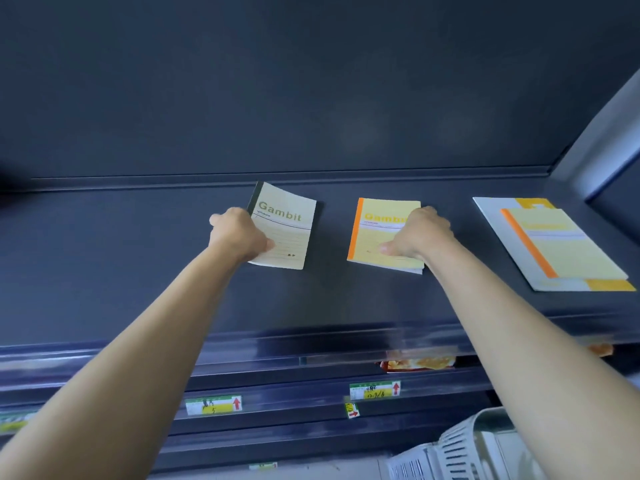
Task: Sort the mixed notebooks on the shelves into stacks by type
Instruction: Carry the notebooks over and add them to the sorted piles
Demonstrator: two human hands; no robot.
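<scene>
Standing behind the person, I take the yellow paper notebook with an orange spine (377, 233), lying mid-shelf, as my marker. To its left, apart from it, the left hand (239, 233) grips a cream paper notebook with a dark spine (291, 230) by its near left corner. The thumb presses on the cover and the other fingers are tucked underneath, out of my sight. The cover curls up at the far corner. On the marker itself the right hand (420, 233) holds the right edge, thumb flat on the cover and fingers curled over the side. Well to the right of the marker, a second yellow orange-spined notebook (568, 251) lies on a larger white notebook with yellow corner blocks (491, 209), all on one dark grey metal shelf (138, 254). As I judge it, each type is being carried to its own pile. The marker belongs with its twin on the right, so lift it clear and set it square, edge to edge. The cream one wants a firmer pinch near the spine so the loose cover does not fold. I cannot tell whether either hand holds one book or several, though layered edges show at the marker's near right corner. Below the marker the green-and-yellow price labels (213, 405) are blurred, and a white slatted plastic basket (460, 441) is cut off by the frame.
</scene>
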